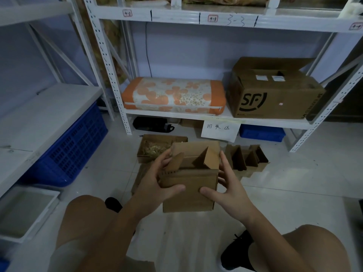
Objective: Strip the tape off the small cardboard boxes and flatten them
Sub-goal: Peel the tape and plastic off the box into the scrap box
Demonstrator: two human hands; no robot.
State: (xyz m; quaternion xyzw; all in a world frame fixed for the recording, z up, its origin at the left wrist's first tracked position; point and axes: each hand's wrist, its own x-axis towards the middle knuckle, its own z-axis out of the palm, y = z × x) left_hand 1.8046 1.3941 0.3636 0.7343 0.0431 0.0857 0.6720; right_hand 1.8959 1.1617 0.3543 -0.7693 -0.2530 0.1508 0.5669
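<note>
Pale floor tiles (pixel 186 232) run from the person's knees to a white shelf rack (pixel 216 116). Nearest, a small box (pixel 190 185) is held above the floor, top flaps open: the left hand (pixel 157 181) grips its left side, thumb on the front; the right hand (pixel 227 185) clasps the right side with spread fingers. It looks untaped but not yet flattened. Beneath lies flat cardboard (pixel 140 175), likely finished. Farther off, a tray box (pixel 155 148) and opened boxes (pixel 245 160) by the rack's foot seemingly await flattening.
</note>
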